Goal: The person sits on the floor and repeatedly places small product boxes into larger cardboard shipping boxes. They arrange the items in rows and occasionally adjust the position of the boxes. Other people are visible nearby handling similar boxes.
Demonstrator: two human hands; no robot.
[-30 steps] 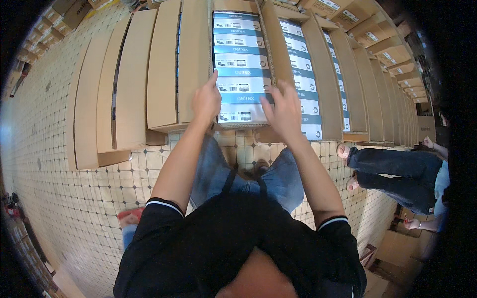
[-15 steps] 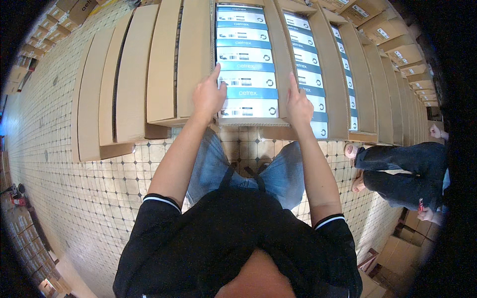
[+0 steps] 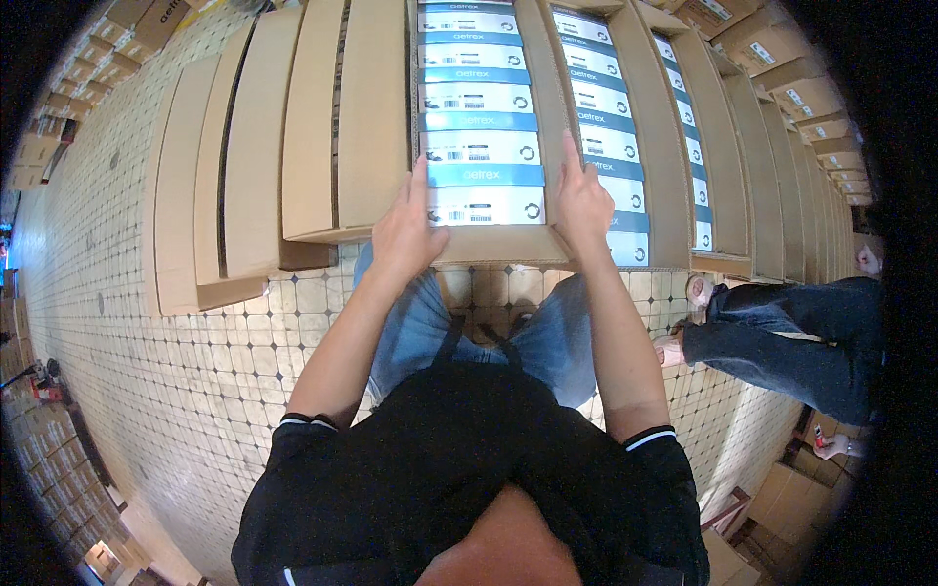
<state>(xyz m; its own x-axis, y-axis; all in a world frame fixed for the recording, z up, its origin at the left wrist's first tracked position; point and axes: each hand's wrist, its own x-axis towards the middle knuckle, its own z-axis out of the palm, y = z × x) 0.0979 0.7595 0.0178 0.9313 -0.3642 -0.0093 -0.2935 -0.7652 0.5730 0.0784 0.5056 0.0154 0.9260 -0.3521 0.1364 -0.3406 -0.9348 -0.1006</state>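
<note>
Between my hands is a long open cardboard carton (image 3: 503,246), holding a row of white-and-blue shoeboxes (image 3: 484,203). My left hand (image 3: 405,230) grips the carton's left wall near its front corner, index finger stretched along the edge and thumb at the inner side. On the opposite wall, my right hand (image 3: 586,207) has its index finger pointing along the rim, the other fingers curled over the side. Some fingertips are hidden behind the cardboard.
Closed long cartons (image 3: 264,146) stand in a row at left. More open cartons with shoeboxes (image 3: 625,205) continue at right. A person in dark trousers (image 3: 782,332) stands at right, a small red object (image 3: 819,439) in hand. Tiled floor (image 3: 147,381) lies below; stacked boxes (image 3: 796,98) line the far right.
The carton's front edge has come nearer to me, and a band of bare cardboard shows before the nearest shoebox. My hands have shifted slightly along its walls. The other person's legs have moved.
</note>
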